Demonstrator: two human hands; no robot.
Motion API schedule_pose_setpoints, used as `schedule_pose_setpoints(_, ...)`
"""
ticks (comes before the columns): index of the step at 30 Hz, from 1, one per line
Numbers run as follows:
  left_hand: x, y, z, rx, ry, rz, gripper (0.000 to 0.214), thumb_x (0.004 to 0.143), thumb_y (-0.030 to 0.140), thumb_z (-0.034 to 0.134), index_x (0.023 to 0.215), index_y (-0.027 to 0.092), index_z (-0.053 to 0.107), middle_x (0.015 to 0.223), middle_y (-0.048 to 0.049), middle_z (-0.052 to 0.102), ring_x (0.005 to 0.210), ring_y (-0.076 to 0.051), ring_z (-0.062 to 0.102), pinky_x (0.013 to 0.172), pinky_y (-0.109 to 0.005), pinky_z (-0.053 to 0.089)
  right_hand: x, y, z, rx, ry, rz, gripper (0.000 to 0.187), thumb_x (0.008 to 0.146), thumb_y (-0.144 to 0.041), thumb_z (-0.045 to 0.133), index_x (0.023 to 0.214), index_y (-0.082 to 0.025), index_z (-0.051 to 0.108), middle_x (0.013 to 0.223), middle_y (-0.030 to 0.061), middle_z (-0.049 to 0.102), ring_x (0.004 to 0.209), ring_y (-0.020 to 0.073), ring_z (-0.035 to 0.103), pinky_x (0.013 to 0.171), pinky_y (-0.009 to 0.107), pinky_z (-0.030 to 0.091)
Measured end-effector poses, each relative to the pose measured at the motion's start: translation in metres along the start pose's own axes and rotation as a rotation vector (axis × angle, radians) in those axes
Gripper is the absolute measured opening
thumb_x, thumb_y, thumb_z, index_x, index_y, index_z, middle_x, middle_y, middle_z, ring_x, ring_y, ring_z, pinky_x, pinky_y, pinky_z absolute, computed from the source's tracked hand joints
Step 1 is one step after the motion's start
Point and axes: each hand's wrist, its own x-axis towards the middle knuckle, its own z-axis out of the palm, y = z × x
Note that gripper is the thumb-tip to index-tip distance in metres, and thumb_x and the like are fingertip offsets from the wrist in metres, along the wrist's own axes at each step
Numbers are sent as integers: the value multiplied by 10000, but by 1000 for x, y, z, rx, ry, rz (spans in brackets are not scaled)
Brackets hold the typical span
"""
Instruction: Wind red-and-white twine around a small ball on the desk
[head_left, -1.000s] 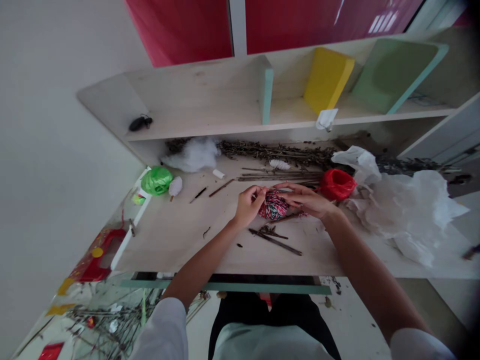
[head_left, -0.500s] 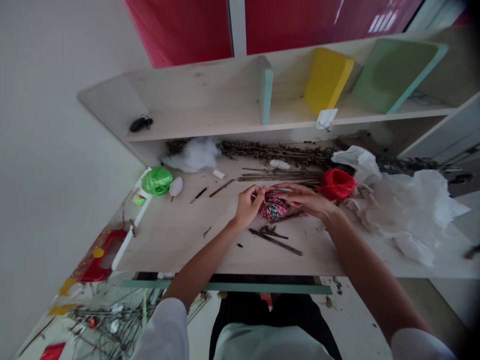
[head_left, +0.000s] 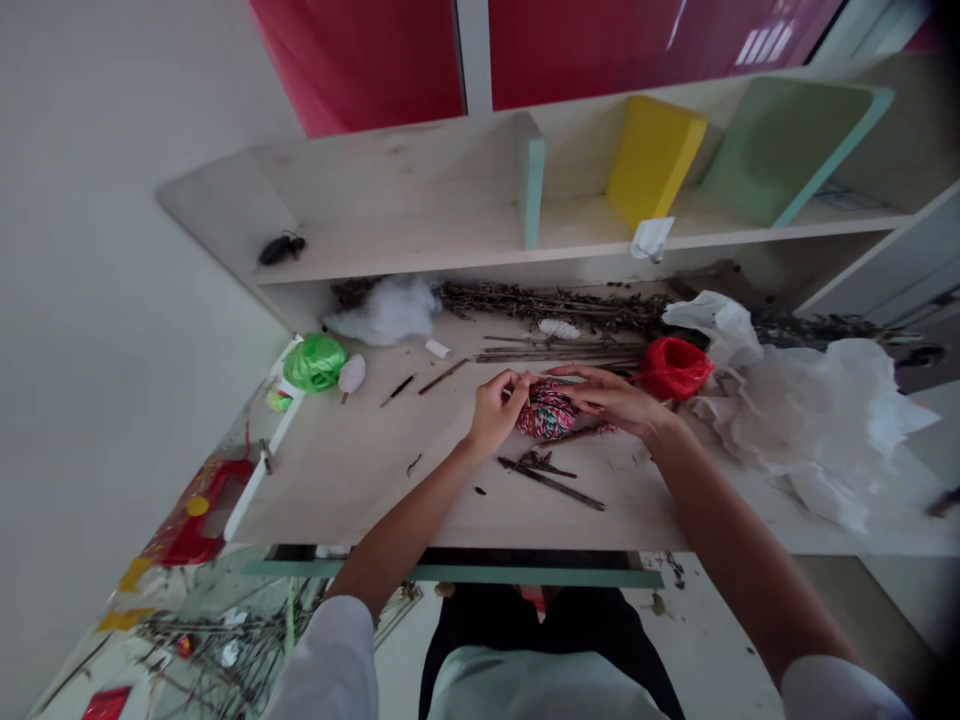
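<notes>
Head view, looking down on a pale wood-laminate desk [head_left: 337,480] and working at frame centre with two bare hands. Keeping both hands around a ball of red, white and green twine [head_left: 546,412], which appears to be sitting on the desk between them. Drawing the left hand [head_left: 493,412] in against the ball's upper-left side, with thumb and fingertips closing together there, though not showing clearly whether a strand is clamped between them. Stretching the right hand [head_left: 606,400] over the ball from the right, with the fingers long and slightly apart, their tips reaching its top, and firm contact impossible to make out. Showing short dry twigs [head_left: 551,485] just below the ball, a red plastic bag [head_left: 675,368] just beyond the right fingers, and crumpled white plastic sheeting [head_left: 814,425] at the right. Showing also dried stems [head_left: 559,305] along the back of the desk, with cotton wadding [head_left: 386,312] and a green plastic bundle [head_left: 313,362] toward the upper left. Judging from this hold, keeping the pinch close to the ball and steadying it with the other hand looks wise, along with keeping any loose strand clear of the twigs.
</notes>
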Motion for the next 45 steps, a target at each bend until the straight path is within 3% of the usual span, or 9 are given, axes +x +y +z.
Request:
schedule_pose_setpoints(7,0,0,0,2,-1,-8,391,880,480,505,619,191,466,613,-3,559,712,-141,610,580,-213,420,0,2,-2,-11,5,-18,512,654,-335,783,1108,-163,619,732,-4,591,563,82,408,521,233,315)
schedule_pose_setpoints(17,0,1,0,-9,-2,-7,371,887,448,508,627,185,478,636,-10,589,695,-134,597,584,-215,412,2,3,-3,4,-21,11,510,673,-369,774,1102,-149,607,568,-66,458,502,61,354,478,212,278)
schedule_pose_setpoints(24,0,2,0,-1,0,-14,390,879,477,510,625,182,479,646,-6,599,662,-122,585,567,-209,404,2,3,-2,22,-22,27,505,660,-367,786,1086,-162,609,585,-62,474,500,54,343,472,209,260)
schedule_pose_setpoints(36,0,2,0,-9,-12,-21,387,877,477,512,622,187,476,616,-4,566,717,-142,616,615,-219,439,0,0,2,50,1,66,548,648,-340,788,1124,-157,587,493,-106,359,472,55,278,485,227,232)
schedule_pose_setpoints(45,1,4,-1,-20,-23,-19,402,878,484,512,610,190,455,604,2,554,748,-146,624,597,-212,424,0,3,-1,89,0,121,613,663,-361,782,1194,-148,563,478,-110,362,479,65,302,541,237,307)
